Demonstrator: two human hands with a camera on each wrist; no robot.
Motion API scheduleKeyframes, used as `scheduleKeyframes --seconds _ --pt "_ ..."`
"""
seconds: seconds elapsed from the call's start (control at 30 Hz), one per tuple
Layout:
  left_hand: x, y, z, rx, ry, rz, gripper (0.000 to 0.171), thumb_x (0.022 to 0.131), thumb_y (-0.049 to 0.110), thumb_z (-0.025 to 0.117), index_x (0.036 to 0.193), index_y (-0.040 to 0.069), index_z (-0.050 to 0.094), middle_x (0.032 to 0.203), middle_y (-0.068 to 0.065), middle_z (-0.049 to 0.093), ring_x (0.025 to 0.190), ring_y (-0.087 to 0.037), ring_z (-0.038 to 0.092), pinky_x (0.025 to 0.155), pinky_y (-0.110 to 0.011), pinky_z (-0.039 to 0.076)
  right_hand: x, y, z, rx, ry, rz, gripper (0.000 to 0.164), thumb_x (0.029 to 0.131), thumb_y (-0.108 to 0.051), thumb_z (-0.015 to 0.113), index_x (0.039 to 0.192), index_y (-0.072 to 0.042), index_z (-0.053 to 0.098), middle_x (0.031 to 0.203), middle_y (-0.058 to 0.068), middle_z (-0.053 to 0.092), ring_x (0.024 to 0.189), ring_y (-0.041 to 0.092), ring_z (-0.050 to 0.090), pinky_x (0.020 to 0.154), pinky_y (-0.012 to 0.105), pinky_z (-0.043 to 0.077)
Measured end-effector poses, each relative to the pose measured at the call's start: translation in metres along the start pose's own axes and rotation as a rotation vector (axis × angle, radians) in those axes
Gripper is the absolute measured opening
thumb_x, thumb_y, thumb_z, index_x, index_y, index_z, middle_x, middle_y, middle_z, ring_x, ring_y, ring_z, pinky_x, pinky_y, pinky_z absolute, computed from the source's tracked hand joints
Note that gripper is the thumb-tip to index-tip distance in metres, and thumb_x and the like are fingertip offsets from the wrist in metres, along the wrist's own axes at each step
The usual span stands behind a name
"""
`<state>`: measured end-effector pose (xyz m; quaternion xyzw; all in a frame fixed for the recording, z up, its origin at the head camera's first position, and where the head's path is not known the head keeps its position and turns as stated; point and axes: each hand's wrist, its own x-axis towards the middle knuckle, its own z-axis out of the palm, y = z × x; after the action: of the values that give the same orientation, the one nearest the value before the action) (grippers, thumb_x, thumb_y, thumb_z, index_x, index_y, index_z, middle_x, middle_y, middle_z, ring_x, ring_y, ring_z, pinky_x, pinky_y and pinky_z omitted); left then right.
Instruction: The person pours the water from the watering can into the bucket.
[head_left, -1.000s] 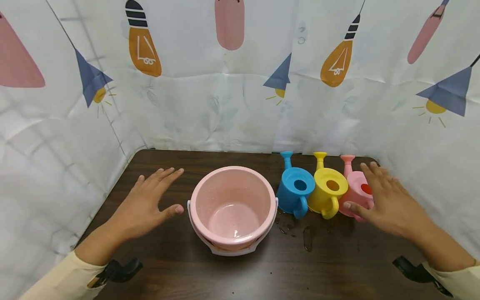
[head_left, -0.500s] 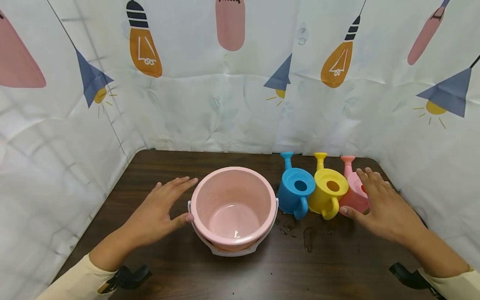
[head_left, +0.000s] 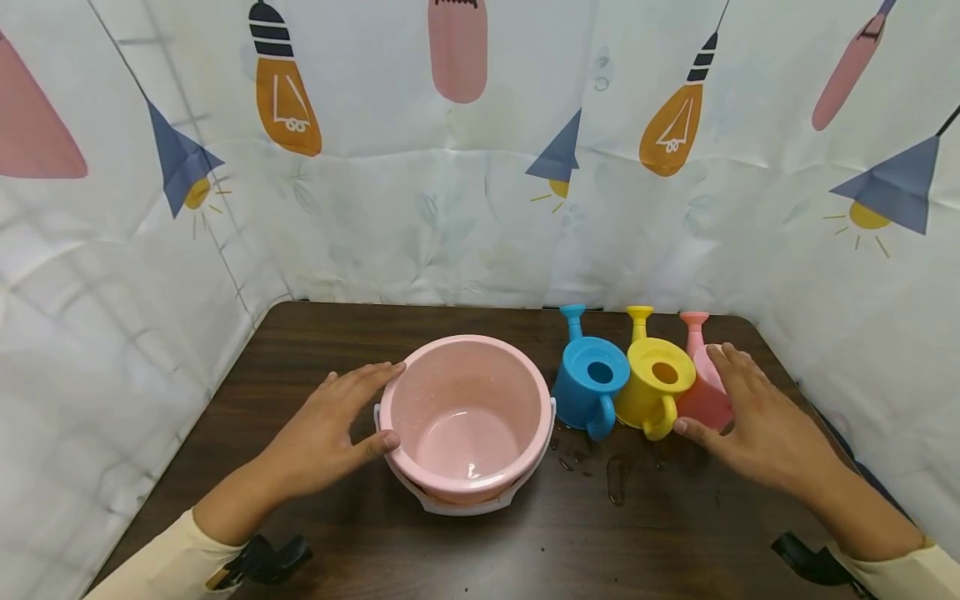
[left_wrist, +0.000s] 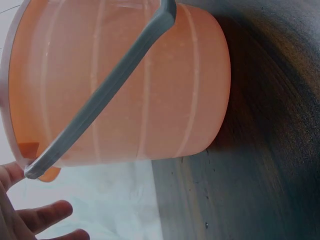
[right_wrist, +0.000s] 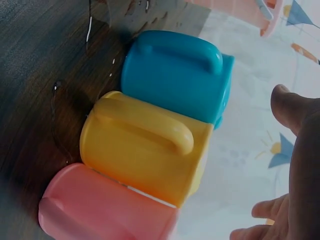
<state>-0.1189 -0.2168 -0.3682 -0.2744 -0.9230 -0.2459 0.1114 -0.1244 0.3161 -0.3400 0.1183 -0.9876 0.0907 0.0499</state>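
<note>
A pink bucket (head_left: pixel 468 492) stands on the table, its white handle (left_wrist: pixel 110 85) hanging down at the near side. My left hand (head_left: pixel 322 433) is at the bucket's left rim, fingers spread and fairly straight, fingertips right at the edge. To the right stand three small watering cans side by side: blue (head_left: pixel 581 392), yellow (head_left: pixel 641 396) and pink (head_left: pixel 705 396). Over the pink can my right hand (head_left: pixel 765 429) is held with spread fingers and nothing in it, covering part of that can. In the right wrist view the cans' handles face the camera.
Drops and a small puddle of water (head_left: pixel 617 479) lie on the dark wooden table (head_left: pixel 540 550) in front of the cans. A printed white curtain (head_left: pixel 360 233) encloses the table at the back and sides.
My left hand has moved right, up to the bucket's rim. The right hand has shifted slightly left and nearer to me over the pink can. The bucket and cans stay put.
</note>
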Motion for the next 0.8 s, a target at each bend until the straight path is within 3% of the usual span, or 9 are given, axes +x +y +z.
scheduleKeyframes --seconds 0.1,0.3,0.47,0.8 --pt "0.0 0.0 0.001 0.0 -0.005 -0.005 0.081 0.09 0.048 0.074 0.159 0.03 0.036 0.152 -0.009 0.049 0.141 -0.031 0.043 0.106 -0.077 0.024 -0.001 0.0 0.001 0.007 0.015 -0.014 0.112 0.09 -0.063 0.068 0.165 -0.005 0.007 0.166 0.028 0.015 0.145 0.055 0.024 0.093 0.079 0.036" --pt "0.001 0.001 0.002 -0.009 -0.016 -0.005 0.078 0.093 0.05 0.071 0.159 0.027 0.037 0.153 -0.01 0.048 0.141 -0.033 0.043 0.105 -0.078 0.025 -0.002 -0.001 0.004 0.036 0.029 -0.03 0.112 0.089 -0.061 0.07 0.164 -0.005 0.01 0.164 0.027 0.02 0.125 0.057 0.049 0.078 0.069 0.051" --pt "0.003 -0.001 0.003 -0.012 -0.025 -0.012 0.078 0.093 0.05 0.069 0.16 0.027 0.036 0.154 -0.011 0.046 0.142 -0.033 0.042 0.105 -0.078 0.025 -0.004 -0.004 0.006 0.072 0.032 -0.024 0.112 0.088 -0.063 0.071 0.163 -0.001 0.015 0.162 0.028 0.026 0.114 0.052 0.059 0.078 0.068 0.052" --pt "0.004 -0.003 0.005 -0.036 -0.036 -0.021 0.077 0.094 0.049 0.07 0.16 0.027 0.036 0.155 -0.011 0.046 0.142 -0.034 0.042 0.103 -0.08 0.024 -0.006 -0.011 0.012 0.127 0.051 -0.016 0.109 0.086 -0.06 0.075 0.161 -0.001 0.022 0.151 0.03 0.041 0.119 0.054 0.053 0.083 0.075 0.047"
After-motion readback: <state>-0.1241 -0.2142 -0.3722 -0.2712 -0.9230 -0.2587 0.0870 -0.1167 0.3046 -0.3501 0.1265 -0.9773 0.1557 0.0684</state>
